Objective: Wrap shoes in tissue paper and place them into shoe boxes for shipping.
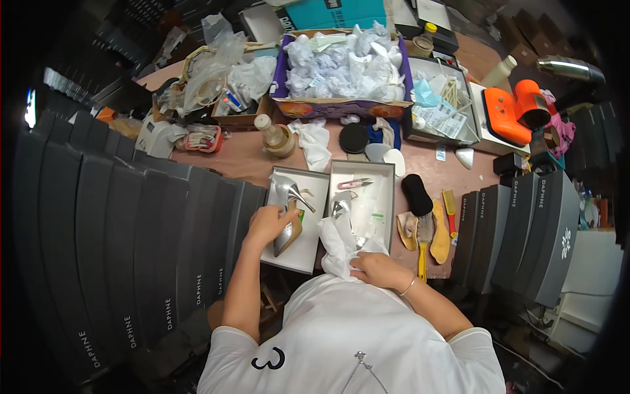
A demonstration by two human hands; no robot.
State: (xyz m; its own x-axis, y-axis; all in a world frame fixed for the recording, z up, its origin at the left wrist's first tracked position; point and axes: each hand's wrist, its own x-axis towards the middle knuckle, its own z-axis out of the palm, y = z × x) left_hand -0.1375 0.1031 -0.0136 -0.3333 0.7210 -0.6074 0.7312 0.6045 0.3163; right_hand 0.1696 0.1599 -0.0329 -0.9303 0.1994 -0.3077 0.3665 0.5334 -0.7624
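A silver high-heeled shoe (285, 187) lies on its side in the left shoebox half (298, 257), its thin heel pointing right. My left hand (268, 225) is closed around the shoe's middle. In the right shoebox half (390, 217) rests a second silver high-heeled shoe (341, 207), partly covered by crumpled white tissue paper (336, 253). My right hand (378, 271), with a bracelet on the wrist, grips this paper at the box's near edge; some fingertips are hidden in it. Small scissors-like snips (354, 184) lie at the far end of the right half.
Tall stacks of dark grey shoeboxes (138, 230) rise at left, more shoeboxes (518, 230) at right. Brushes (423, 253), a black sponge (417, 194) and insoles (440, 233) lie beside the right half. Behind stand a bottle (275, 138) and a purple carton (341, 107) of crumpled paper.
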